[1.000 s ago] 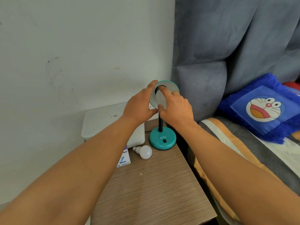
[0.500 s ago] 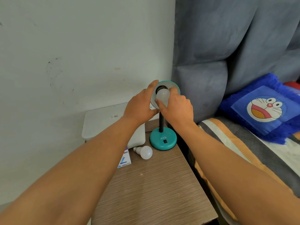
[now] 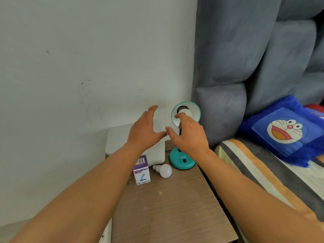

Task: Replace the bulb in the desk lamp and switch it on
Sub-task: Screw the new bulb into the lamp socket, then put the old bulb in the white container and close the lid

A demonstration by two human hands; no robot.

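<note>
A teal desk lamp stands at the back of a wooden bedside table, its round shade facing me and its base showing a black switch. A white bulb sits in the socket inside the shade, unlit. My right hand hovers just below and in front of the shade, fingers spread, not gripping the bulb. My left hand is open to the left of the lamp, apart from it. Another white bulb lies on the table beside a small bulb box.
A white box-like device sits against the wall behind the bulb box. A grey padded headboard and a bed with a striped cover and a blue cartoon cushion lie to the right.
Both hands have let go of the lamp shade and bulb and drawn back toward me, fingers spreading. The bulb stays in the socket. My view has shifted a little.
</note>
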